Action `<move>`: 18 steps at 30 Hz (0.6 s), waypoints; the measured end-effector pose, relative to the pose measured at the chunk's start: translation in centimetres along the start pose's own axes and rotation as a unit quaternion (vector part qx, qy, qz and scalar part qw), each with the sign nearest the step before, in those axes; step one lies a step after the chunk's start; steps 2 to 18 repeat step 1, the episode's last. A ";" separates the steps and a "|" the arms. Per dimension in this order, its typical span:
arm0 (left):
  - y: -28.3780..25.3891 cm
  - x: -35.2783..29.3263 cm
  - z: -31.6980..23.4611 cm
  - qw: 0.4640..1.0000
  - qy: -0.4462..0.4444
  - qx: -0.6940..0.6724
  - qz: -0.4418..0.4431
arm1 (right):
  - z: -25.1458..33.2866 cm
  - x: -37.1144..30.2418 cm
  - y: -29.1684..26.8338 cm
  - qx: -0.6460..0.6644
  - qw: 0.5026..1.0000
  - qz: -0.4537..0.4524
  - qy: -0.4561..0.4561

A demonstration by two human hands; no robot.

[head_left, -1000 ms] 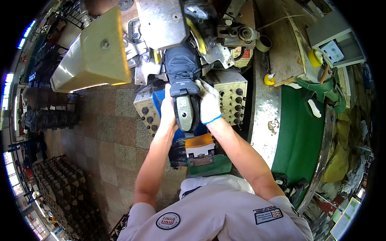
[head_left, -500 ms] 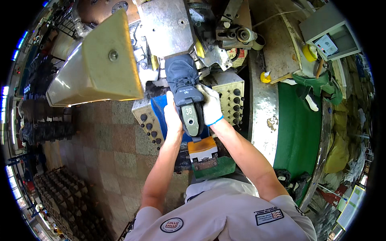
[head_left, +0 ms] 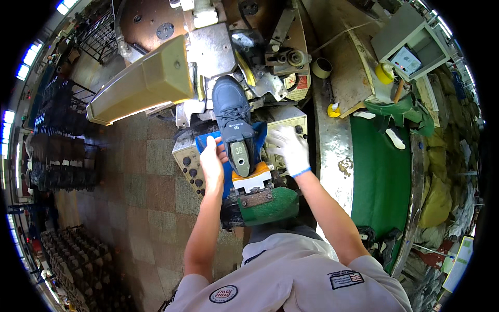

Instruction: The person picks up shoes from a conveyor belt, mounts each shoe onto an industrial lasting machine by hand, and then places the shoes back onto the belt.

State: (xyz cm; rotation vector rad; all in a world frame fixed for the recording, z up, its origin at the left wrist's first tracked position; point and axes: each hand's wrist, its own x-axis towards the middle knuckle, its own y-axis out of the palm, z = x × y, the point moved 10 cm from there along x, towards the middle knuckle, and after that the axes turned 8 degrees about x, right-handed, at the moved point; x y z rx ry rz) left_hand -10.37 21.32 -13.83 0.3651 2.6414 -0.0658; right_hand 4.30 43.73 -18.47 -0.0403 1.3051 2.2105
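A dark blue lace-up shoe (head_left: 231, 106), stretched over a grey-green shoe last (head_left: 238, 155), sits in the machine with its toe away from me and its heel by an orange and white heel rest (head_left: 253, 177). My bare left hand (head_left: 212, 162) is beside the heel on the left, fingers apart and loosely bent, in front of a blue guard (head_left: 201, 142). Whether its fingertips touch the shoe I cannot tell. To the right, my white-gloved right hand (head_left: 289, 150) hangs spread, holding nothing and apart from the shoe, over a knobbed control panel (head_left: 288, 117).
A large beige lamp-like housing (head_left: 150, 83) juts out at the left of the shoe. Metal plates and yellow-edged jaws (head_left: 244, 68) surround the toe. Right of the machine runs a green conveyor belt (head_left: 382, 182). Racks of dark shoes (head_left: 78, 260) stand at far left.
Both hands have let go of the shoe; the right one moved right, off its side. The shoe's heel now sits by the orange heel rest, which is closer. The housing appears turned.
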 end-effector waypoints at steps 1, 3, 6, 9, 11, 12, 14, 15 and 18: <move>-0.8 -0.6 -0.3 0.999 0.026 -0.016 -0.017 | 0.9 -0.7 -5.4 -0.094 0.995 -0.034 0.008; -0.8 -0.6 -0.3 0.999 0.026 -0.016 -0.017 | 0.9 -0.7 -5.4 -0.094 0.995 -0.034 0.008; -0.8 -0.6 -0.3 0.999 0.026 -0.016 -0.017 | 0.9 -0.7 -5.4 -0.094 0.995 -0.034 0.008; -0.8 -0.6 -0.3 0.999 0.026 -0.016 -0.017 | 0.9 -0.7 -5.4 -0.094 0.995 -0.034 0.008; -0.8 -0.6 -0.3 0.999 0.026 -0.016 -0.017 | 0.9 -0.7 -5.4 -0.094 0.995 -0.034 0.008; -0.8 -0.6 -0.3 0.999 0.026 -0.016 -0.017 | 0.9 -0.7 -5.4 -0.094 0.995 -0.034 0.008; -0.8 -0.6 -0.3 0.999 0.026 -0.016 -0.017 | 0.9 -0.7 -5.4 -0.094 0.995 -0.034 0.008; -0.8 -0.6 -0.3 0.999 0.026 -0.016 -0.017 | 0.9 -0.7 -5.4 -0.094 0.995 -0.034 0.008; -0.8 -0.6 -0.3 0.999 0.026 -0.016 -0.017 | 0.9 -0.7 -5.4 -0.094 0.995 -0.034 0.008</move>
